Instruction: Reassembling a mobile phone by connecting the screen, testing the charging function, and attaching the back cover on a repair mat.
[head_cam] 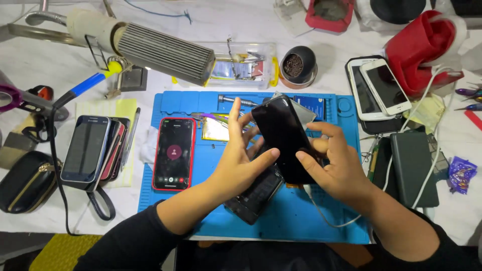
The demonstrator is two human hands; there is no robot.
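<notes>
Both my hands hold a black phone screen panel (283,135) tilted above a blue work mat (296,216). My left hand (240,160) grips its left edge, thumb on the glass, fingers spread behind it. My right hand (335,168) grips the right and lower edge. Under the panel lies an opened dark phone body (256,195) on the mat, partly hidden by my hands. A white cable (326,216) runs from beneath my right hand across the mat.
A red-cased phone (173,153) with a lit screen lies on the mat's left. A stack of phones (93,150) sits further left, two white phones (376,88) at upper right. A ribbed grey lamp head (160,52), a clear parts box (243,65), a dark wallet (411,165) and a black pouch (25,183) surround the mat.
</notes>
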